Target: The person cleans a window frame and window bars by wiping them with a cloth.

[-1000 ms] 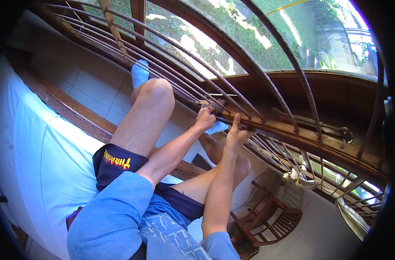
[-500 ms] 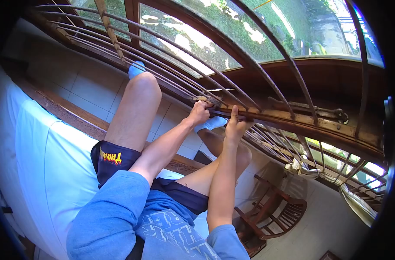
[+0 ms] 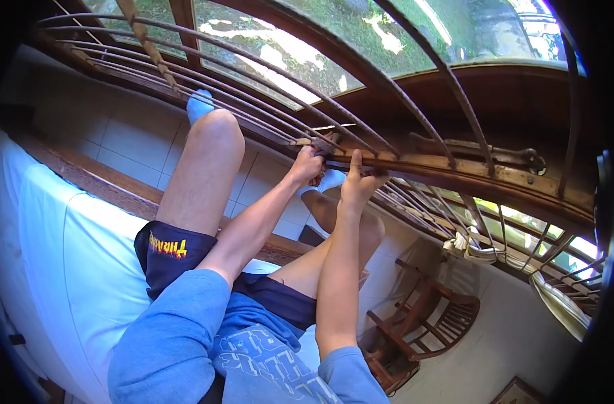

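Observation:
My left hand (image 3: 308, 166) is closed beside a small dark metal fitting (image 3: 327, 143) on the wooden window sill. Its fingertips are hidden, so what they hold cannot be made out. To the right, my right hand (image 3: 358, 188) grips the edge of the wooden sill (image 3: 414, 170), the thumb pointing up along its face and the other fingers curled underneath, partly hidden. Thin window bars (image 3: 360, 131) rise from the sill just beyond both hands. A long metal latch (image 3: 482, 151) lies along the wood farther right.
My bent legs, in dark shorts and light blue socks (image 3: 199, 106), stand between a bed with a white sheet (image 3: 64, 249) and the window. A wooden chair (image 3: 448, 320) stands on the floor at lower right. A tied pale curtain (image 3: 478, 249) hangs along more bars.
The view has shifted slightly, so the window and hands appear a little higher. My left hand's fingers have turned slightly at the fitting; the right hand keeps its place on the sill.

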